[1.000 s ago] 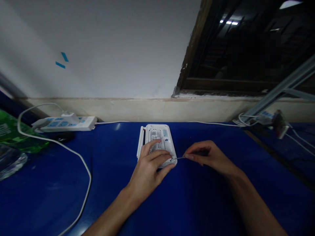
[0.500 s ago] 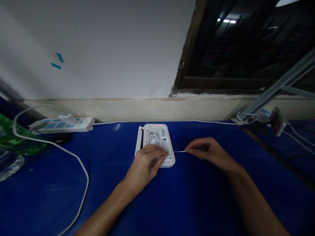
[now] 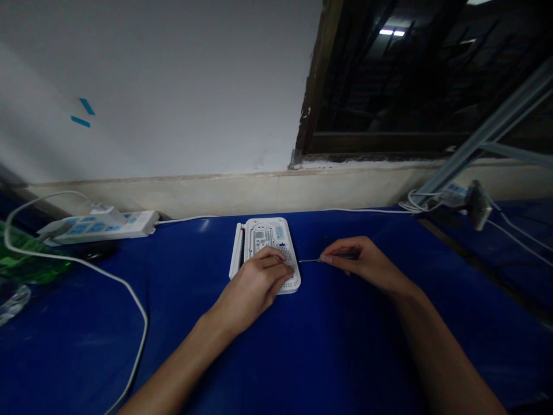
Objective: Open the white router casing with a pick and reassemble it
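Observation:
A white router (image 3: 281,231) lies on the blue table with its vented, labelled underside up and a white antenna (image 3: 236,251) along its left side. My left hand (image 3: 259,276) rests over the router's lower part, thumb and fingers pinched together near its right edge. Whatever is between those fingertips is too small or hidden to make out. To the right, my right hand (image 3: 365,262) pinches a thin metal rod (image 3: 309,260) between thumb and forefinger. The rod points left, its tip just beside the router's right edge.
At the left stand a power strip (image 3: 142,223) with a plug in it, a white cable (image 3: 140,305) and a green-wrapped bottle (image 3: 38,262). A phone-like device (image 3: 478,206), cables and a metal frame (image 3: 488,124) are at the right. A wall borders the table's back.
The view has shifted slightly, moving the scene left. My left fingers have curled in and moved off the rod's line; the rod's tip now shows just outside the router's right edge.

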A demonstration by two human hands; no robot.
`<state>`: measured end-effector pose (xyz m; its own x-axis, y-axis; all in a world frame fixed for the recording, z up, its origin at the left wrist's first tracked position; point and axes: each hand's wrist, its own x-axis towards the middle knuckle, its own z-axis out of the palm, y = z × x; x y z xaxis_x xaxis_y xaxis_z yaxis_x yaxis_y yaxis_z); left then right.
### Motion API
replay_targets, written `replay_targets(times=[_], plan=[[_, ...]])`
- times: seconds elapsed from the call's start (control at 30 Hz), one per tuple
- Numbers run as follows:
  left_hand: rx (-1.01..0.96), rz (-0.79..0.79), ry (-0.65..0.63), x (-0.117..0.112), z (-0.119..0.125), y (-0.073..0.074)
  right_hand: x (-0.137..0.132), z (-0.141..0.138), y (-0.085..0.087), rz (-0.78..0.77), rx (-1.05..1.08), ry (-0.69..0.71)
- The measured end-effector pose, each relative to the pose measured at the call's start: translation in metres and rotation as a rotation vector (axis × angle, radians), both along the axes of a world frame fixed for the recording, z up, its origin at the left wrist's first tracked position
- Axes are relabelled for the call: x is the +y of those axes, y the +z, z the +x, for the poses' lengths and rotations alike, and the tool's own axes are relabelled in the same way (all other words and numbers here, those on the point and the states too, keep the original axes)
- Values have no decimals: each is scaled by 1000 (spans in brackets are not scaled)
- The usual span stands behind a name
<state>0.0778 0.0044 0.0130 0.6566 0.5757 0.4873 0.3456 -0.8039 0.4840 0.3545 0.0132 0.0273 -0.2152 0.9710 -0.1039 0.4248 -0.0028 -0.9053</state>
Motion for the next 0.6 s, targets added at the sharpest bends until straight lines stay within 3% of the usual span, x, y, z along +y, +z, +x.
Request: replay_targets(times=[0.27,0.6], plan=[[79,5,-80,6,1,6,0,2,0,10,-3,0],[56,11,17,8,-7,-2,-2,3,1,19,-3,28]])
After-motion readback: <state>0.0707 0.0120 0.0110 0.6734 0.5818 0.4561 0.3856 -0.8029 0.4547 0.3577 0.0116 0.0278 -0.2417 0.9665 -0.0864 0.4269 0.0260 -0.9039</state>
